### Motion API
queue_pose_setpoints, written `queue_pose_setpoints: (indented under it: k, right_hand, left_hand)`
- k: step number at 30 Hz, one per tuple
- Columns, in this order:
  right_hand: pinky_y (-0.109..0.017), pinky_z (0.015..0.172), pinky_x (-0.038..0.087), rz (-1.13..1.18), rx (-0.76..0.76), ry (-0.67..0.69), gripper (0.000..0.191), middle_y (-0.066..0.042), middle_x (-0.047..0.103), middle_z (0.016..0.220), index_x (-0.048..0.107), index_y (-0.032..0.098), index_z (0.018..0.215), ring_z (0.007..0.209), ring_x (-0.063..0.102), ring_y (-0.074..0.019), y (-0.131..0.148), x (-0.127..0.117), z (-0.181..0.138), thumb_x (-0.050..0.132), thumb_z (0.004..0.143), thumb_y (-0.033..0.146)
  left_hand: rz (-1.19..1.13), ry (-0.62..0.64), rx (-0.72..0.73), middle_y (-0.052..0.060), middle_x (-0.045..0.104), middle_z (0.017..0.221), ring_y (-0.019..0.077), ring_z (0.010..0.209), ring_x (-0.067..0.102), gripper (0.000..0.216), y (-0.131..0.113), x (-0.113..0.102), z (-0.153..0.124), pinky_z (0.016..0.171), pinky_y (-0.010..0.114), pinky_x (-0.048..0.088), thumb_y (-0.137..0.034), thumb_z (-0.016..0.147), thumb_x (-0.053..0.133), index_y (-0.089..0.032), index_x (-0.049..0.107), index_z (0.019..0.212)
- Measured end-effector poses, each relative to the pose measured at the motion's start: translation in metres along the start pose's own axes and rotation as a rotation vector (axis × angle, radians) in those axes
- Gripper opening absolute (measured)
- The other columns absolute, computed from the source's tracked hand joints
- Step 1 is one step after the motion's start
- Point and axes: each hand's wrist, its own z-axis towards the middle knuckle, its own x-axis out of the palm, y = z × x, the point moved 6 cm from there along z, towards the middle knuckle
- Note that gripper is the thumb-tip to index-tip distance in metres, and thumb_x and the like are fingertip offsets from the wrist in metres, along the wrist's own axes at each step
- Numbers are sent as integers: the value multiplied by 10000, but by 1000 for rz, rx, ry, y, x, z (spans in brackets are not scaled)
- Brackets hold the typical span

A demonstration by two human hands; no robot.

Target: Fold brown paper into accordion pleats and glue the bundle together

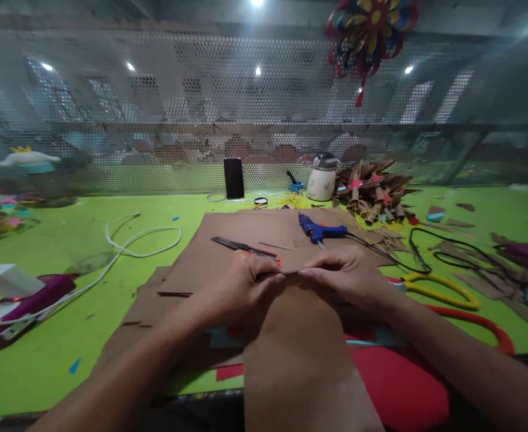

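Note:
My left hand (241,285) and my right hand (345,276) both pinch the far edge of a long brown cardboard strip (300,354) that runs from the table towards me. The fingertips of both hands meet near the middle of that edge. The strip lies over larger brown cardboard sheets (255,240). A utility knife (246,247) with an orange tip lies just beyond my left hand. A blue glue gun (320,230) rests on the cardboard beyond my right hand.
Yellow-handled scissors (444,289) and black cords lie right. Red paper (394,378) sits under the strip. A white cable (142,240) and a purple object (21,306) are left. A phone (234,178), a white jar (322,177) and rolled cardboard pieces (374,189) stand behind.

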Motion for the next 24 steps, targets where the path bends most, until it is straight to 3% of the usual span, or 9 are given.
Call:
queue_pose_setpoints:
  k: [5, 11, 18, 24]
  right_hand:
    - [-201, 522, 420, -198, -111, 10, 187, -31, 685, 664, 709, 139, 747, 599, 591, -121, 8, -3, 3, 605, 759, 293]
    - [-198, 649, 410, -318, -328, 179, 188, -18, 687, 822, 678, 179, 904, 720, 588, -112, 21, 12, 1, 518, 835, 250]
    - [-177, 560, 355, -362, -291, 174, 235, 7, 618, 653, 672, 147, 812, 597, 515, -83, 17, 11, 1, 458, 867, 228]
    - [-165, 521, 332, -375, -297, 157, 253, 8, 621, 636, 689, 141, 802, 567, 494, -75, 17, 4, 6, 472, 859, 258]
  left_hand:
    - [46, -5, 31, -20, 487, 569, 71, 533, 382, 340, 1, 2, 1, 508, 195, 264, -331, 875, 398, -113, 627, 751]
    - [71, -45, 75, -12, 531, 588, 71, 528, 419, 281, 1, 8, 4, 519, 187, 289, -300, 865, 425, -128, 616, 751]
    - [220, -71, 23, 19, 572, 619, 97, 523, 464, 338, 7, 7, 2, 501, 206, 292, -387, 883, 368, -157, 600, 798]
    - [432, -115, 65, 25, 546, 596, 94, 448, 395, 248, 4, 2, -1, 444, 227, 225, -296, 868, 364, -156, 562, 813]
